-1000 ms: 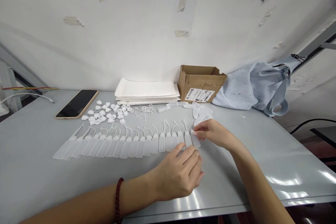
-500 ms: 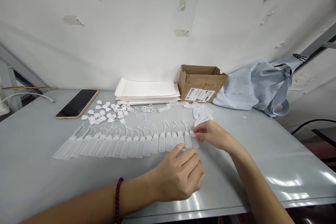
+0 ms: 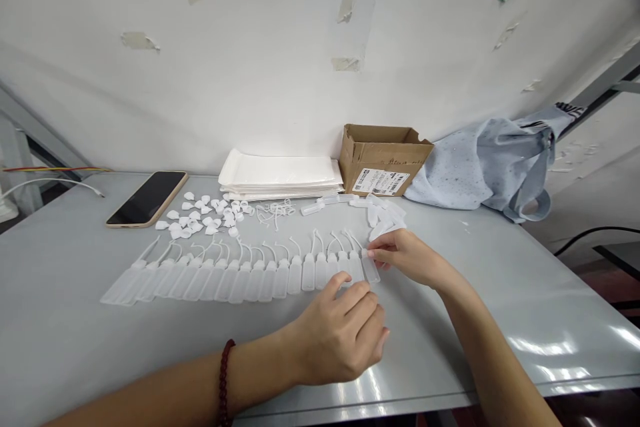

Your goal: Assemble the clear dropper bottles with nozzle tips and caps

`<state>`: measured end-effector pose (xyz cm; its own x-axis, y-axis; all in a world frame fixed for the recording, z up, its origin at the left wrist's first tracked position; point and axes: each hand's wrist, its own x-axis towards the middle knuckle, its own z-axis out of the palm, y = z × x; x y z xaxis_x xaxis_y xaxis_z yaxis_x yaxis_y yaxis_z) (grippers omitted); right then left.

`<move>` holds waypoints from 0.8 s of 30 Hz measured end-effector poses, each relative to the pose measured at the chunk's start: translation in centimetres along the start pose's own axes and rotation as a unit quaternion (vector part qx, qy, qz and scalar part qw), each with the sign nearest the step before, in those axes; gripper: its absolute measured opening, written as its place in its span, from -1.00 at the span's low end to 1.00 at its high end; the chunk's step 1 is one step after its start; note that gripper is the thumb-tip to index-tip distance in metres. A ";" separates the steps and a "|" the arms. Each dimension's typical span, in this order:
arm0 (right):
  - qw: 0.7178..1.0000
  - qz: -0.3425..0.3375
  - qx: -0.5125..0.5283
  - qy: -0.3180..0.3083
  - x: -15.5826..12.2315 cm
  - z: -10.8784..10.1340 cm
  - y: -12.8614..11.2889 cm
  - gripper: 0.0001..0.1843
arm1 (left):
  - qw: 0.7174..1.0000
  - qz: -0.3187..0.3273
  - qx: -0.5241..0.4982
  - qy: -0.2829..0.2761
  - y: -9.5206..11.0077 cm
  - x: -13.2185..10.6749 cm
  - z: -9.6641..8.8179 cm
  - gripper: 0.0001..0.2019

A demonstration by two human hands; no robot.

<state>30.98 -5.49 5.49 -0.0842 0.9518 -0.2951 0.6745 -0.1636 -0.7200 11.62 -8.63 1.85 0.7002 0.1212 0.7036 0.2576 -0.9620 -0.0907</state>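
A long row of translucent white squeeze bottles (image 3: 268, 280) lies side by side on the grey table, each with a thin white cord or tube at its top. My right hand (image 3: 407, 257) pinches the rightmost bottle (image 3: 370, 270) near its neck, thumb and fingertips closed on it. My left hand (image 3: 345, 333), a dark red braided bracelet on its wrist, is held just in front of the row's right end. Its fingers are curled in, and the palm side is hidden, so I cannot see whether anything is inside.
Small white caps (image 3: 200, 213) are scattered behind the row, next to a pile of thin cords (image 3: 275, 211). More loose bottles (image 3: 386, 215) lie behind my right hand. A phone (image 3: 148, 199), stacked white envelopes (image 3: 280, 173), a cardboard box (image 3: 383, 157) and a light blue bag (image 3: 480, 163) stand along the wall.
The rightmost bottle and my right fingertips have shifted very slightly. My left hand stays nearly in the same place, and the rest of the row looks unchanged.
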 end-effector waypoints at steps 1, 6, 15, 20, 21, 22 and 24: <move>1.000 0.002 -0.001 0.001 0.0 -0.1 0.0 -0.76 | 1.000 -0.001 0.000 0.000 0.0 0.0 0.0 -0.81; 1.000 0.006 0.003 0.008 -0.2 -0.4 0.2 -0.77 | 1.000 -0.003 -0.002 0.009 0.0 0.0 0.0 -0.82; 0.993 -0.030 0.018 0.116 0.4 -0.8 0.9 -0.82 | 0.996 -0.089 0.002 -0.020 -3.1 0.3 -1.2 -0.80; 0.959 -0.121 -0.033 0.253 1.3 0.1 1.4 -0.83 | 0.925 -0.328 0.077 -0.173 -10.9 -1.5 -3.9 -0.74; 0.955 -0.133 -0.042 0.262 1.5 0.4 1.3 -0.84 | 0.918 -0.343 0.081 -0.184 -12.3 -2.2 -4.4 -0.73; 0.951 -0.147 -0.053 0.268 1.7 0.6 1.2 -0.84 | 0.912 -0.352 0.081 -0.195 -13.4 -2.9 -4.9 -0.73; 0.944 -0.176 -0.081 0.269 2.5 1.0 0.7 -0.84 | 0.906 -0.356 0.076 -0.217 -15.0 -4.2 -5.4 -0.74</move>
<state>30.46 -3.51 3.61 0.0312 0.9410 0.3369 0.7809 0.1874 -0.5959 1.24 3.94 4.11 0.5068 0.8147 0.2819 0.8130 -0.5604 0.1581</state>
